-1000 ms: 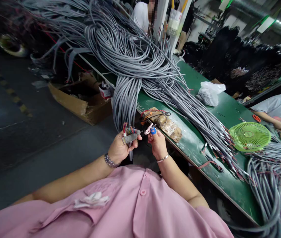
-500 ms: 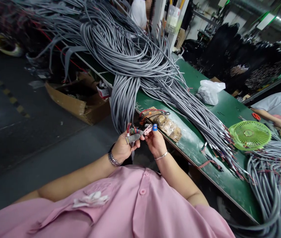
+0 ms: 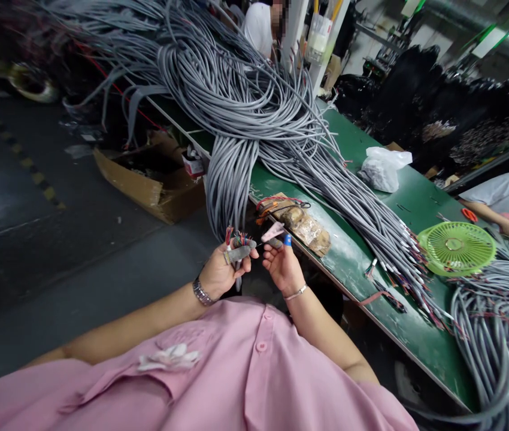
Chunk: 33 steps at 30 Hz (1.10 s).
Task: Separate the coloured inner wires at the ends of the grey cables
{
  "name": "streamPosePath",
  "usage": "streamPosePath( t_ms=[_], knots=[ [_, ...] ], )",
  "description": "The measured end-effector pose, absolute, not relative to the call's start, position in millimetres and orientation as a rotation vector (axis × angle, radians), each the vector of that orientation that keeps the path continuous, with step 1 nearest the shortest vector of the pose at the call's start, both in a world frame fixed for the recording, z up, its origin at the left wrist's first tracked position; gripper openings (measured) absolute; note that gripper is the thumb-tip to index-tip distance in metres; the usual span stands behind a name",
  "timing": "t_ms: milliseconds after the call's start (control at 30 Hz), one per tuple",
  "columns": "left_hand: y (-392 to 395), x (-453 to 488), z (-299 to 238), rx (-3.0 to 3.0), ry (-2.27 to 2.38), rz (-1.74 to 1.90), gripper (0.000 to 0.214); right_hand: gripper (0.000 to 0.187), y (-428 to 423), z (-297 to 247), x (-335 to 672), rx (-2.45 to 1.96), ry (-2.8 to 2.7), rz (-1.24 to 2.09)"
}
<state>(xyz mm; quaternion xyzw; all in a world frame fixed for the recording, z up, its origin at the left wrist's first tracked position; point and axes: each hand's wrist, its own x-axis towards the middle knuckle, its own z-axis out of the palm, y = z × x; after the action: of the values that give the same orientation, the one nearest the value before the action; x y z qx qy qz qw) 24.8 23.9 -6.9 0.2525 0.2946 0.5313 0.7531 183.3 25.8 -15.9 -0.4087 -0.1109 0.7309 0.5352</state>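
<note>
My left hand (image 3: 221,269) is closed around the end of a grey cable (image 3: 238,246), its taped thumb pressed on top; short coloured wires fan out above the fingers. My right hand (image 3: 281,263), with blue tape on one fingertip and grey on another, pinches a thin wire drawn out from that cable end. Both hands hover just off the near edge of the green workbench (image 3: 362,251), in front of my pink shirt.
A big pile of grey cables (image 3: 254,114) covers the bench and drapes over its edge. A taped wooden block (image 3: 302,224), a white bag (image 3: 382,169) and a green fan grille (image 3: 456,246) lie on it. A cardboard box (image 3: 151,185) sits on the floor. A co-worker's arm (image 3: 501,218) works at right.
My right hand has drawn slightly away from the left, pulling a thin wire out from the cable end. The view has shifted a little.
</note>
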Motion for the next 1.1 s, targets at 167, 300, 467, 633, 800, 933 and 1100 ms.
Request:
streamPosePath(
  t_ms=[167,300,467,633,800,933,1100],
  knots=[
    [15,21,-14,0.505,0.611,1.131,0.027,0.044,11,-28,187,-0.987,-0.272,1.775],
    [9,20,-20,0.516,0.57,1.128,0.029,0.039,0,-33,189,-1.007,-0.249,1.764],
    [-2,24,-19,0.539,0.56,1.099,0.029,0.036,-14,-36,193,-1.01,-0.261,1.751],
    [-12,29,-15,0.567,0.533,1.07,0.032,0.033,-30,-41,204,-1.0,-0.305,1.692],
    [-22,25,-15,0.589,0.499,1.055,0.038,0.03,-48,-51,216,-1.043,-0.322,1.621],
    [-28,18,-15,0.527,0.432,1.016,0.041,0.027,-61,-56,221,-1.089,-0.323,1.587],
    [-27,2,-3,0.485,0.429,1.017,0.042,0.025,-71,-50,224,-1.112,-0.376,1.559]
  ],
)
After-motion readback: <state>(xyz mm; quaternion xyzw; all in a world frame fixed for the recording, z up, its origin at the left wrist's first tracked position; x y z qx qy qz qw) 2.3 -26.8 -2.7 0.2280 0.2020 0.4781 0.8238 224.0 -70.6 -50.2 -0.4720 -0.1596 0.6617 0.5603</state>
